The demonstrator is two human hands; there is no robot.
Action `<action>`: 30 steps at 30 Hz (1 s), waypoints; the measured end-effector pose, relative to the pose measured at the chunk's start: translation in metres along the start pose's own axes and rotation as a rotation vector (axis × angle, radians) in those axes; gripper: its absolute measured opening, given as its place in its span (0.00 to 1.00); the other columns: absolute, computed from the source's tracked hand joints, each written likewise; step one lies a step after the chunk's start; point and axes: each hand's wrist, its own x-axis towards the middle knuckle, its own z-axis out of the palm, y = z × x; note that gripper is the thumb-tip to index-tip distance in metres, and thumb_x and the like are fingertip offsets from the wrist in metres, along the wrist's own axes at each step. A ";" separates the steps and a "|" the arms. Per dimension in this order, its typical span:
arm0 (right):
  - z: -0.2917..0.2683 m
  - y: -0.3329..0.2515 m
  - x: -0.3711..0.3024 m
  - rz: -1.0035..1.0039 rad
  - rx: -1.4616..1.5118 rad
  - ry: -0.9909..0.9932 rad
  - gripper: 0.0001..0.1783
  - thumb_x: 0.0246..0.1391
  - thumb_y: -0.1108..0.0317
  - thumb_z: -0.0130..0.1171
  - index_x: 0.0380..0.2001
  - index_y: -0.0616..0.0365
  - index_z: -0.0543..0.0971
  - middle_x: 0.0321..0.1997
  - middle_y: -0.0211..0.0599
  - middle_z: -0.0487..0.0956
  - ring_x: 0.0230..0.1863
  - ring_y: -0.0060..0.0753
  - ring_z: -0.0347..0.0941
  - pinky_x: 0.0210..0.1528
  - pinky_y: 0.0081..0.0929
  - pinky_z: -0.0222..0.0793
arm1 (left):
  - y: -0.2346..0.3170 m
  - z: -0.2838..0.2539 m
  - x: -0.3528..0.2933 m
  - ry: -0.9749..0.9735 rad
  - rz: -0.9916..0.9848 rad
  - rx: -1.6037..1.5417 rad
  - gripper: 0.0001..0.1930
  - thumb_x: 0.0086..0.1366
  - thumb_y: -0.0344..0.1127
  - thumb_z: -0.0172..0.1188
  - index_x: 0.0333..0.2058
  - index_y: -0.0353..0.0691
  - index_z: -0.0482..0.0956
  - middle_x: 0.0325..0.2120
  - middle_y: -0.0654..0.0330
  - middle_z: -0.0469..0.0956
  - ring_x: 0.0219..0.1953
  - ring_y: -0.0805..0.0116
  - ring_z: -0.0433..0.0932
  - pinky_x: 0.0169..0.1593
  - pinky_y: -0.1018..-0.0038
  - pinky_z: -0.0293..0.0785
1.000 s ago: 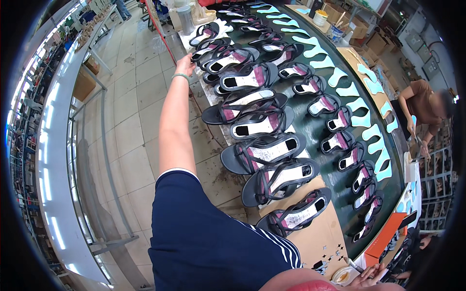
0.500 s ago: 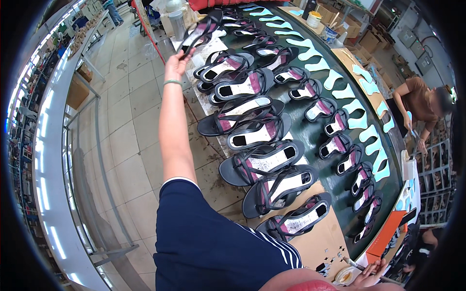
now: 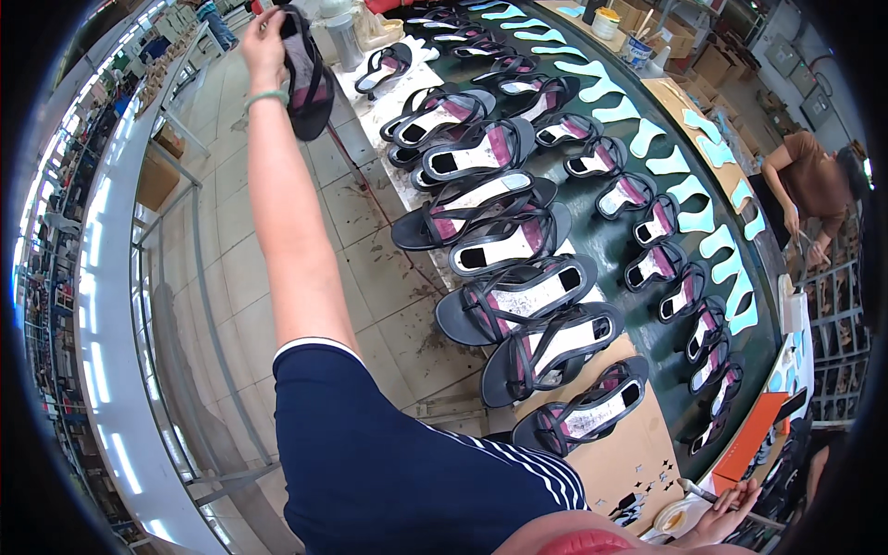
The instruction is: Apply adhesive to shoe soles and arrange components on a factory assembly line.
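My left arm reaches far out to the upper left. The left hand (image 3: 265, 51) is closed on a black strappy sandal (image 3: 314, 97) with purple inside, hanging nearly upright over the tiled floor. A single sandal (image 3: 384, 69) stands to its right on the table end. Beside it runs a row of larger black sandals with white insoles, among them a sandal (image 3: 532, 301). At the lower right my right hand (image 3: 729, 520), partly cut off by the edge, grips a brush (image 3: 696, 490). Next to it sits a small pot of yellowish glue (image 3: 673, 520).
More sandals stand in rows on the dark green table (image 3: 606, 268). Light-blue cutouts (image 3: 666, 162) line its far side. An orange box (image 3: 754, 439) sits at right, cardboard (image 3: 601, 462) in front. A co-worker (image 3: 805, 185) stands across the table. At left is a long rack (image 3: 120, 370).
My left hand has carried the sandal left, from over the table's end to above the floor, turning it more upright. A sandal on the table end now shows. My right hand keeps the brush.
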 end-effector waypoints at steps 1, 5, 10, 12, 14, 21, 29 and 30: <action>0.003 0.001 0.003 0.005 0.005 0.019 0.19 0.63 0.60 0.43 0.43 0.67 0.72 0.28 0.35 0.73 0.11 0.12 0.51 0.10 0.11 0.45 | -0.017 -0.004 0.005 -0.084 -0.079 0.042 0.13 0.56 0.30 0.63 0.40 0.33 0.77 0.31 0.60 0.79 0.33 0.75 0.75 0.39 0.79 0.71; 0.006 -0.001 0.002 -0.022 -0.018 0.016 0.19 0.63 0.60 0.43 0.43 0.67 0.71 0.27 0.35 0.73 0.11 0.13 0.52 0.10 0.11 0.46 | -0.050 0.039 -0.036 -0.369 -0.507 0.095 0.13 0.53 0.31 0.65 0.38 0.32 0.79 0.32 0.58 0.80 0.33 0.73 0.76 0.41 0.79 0.71; 0.004 0.002 0.001 -0.011 0.009 -0.048 0.18 0.63 0.60 0.43 0.43 0.67 0.71 0.27 0.36 0.73 0.11 0.13 0.52 0.10 0.11 0.46 | -0.103 0.094 -0.084 -0.526 -0.636 0.400 0.11 0.54 0.31 0.64 0.36 0.32 0.81 0.29 0.59 0.80 0.30 0.72 0.76 0.38 0.76 0.72; 0.004 -0.001 -0.004 -0.019 0.034 -0.067 0.18 0.63 0.61 0.43 0.43 0.68 0.71 0.27 0.36 0.74 0.11 0.13 0.52 0.10 0.11 0.46 | -0.135 0.111 -0.092 -0.581 -0.569 0.445 0.10 0.52 0.32 0.66 0.33 0.34 0.82 0.30 0.59 0.81 0.30 0.73 0.76 0.38 0.77 0.71; 0.007 -0.006 -0.004 -0.018 0.026 -0.042 0.18 0.63 0.61 0.43 0.43 0.67 0.71 0.27 0.35 0.74 0.10 0.12 0.51 0.09 0.11 0.44 | -0.163 0.119 -0.098 -0.706 -0.528 0.697 0.09 0.52 0.32 0.66 0.32 0.35 0.83 0.28 0.60 0.81 0.29 0.74 0.76 0.39 0.77 0.70; -0.004 -0.001 -0.010 -0.027 -0.037 -0.014 0.19 0.64 0.60 0.40 0.44 0.67 0.71 0.27 0.33 0.73 0.09 0.10 0.49 0.09 0.11 0.43 | -0.179 0.167 -0.116 -0.916 -0.420 0.996 0.13 0.52 0.41 0.66 0.35 0.41 0.83 0.32 0.56 0.81 0.33 0.68 0.79 0.42 0.72 0.71; -0.015 -0.012 -0.024 -0.027 -0.020 -0.005 0.20 0.64 0.59 0.39 0.44 0.67 0.70 0.30 0.35 0.73 0.08 0.10 0.49 0.08 0.09 0.43 | -0.219 0.164 -0.126 -1.196 -0.194 1.130 0.13 0.59 0.39 0.52 0.38 0.44 0.81 0.36 0.52 0.79 0.39 0.57 0.78 0.47 0.69 0.71; -0.030 -0.015 -0.029 -0.048 -0.026 -0.037 0.20 0.64 0.59 0.39 0.45 0.67 0.69 0.31 0.36 0.74 0.09 0.10 0.49 0.08 0.09 0.44 | -0.223 0.171 -0.124 -1.283 -0.147 1.167 0.13 0.58 0.36 0.49 0.37 0.44 0.81 0.38 0.52 0.78 0.42 0.55 0.77 0.49 0.67 0.70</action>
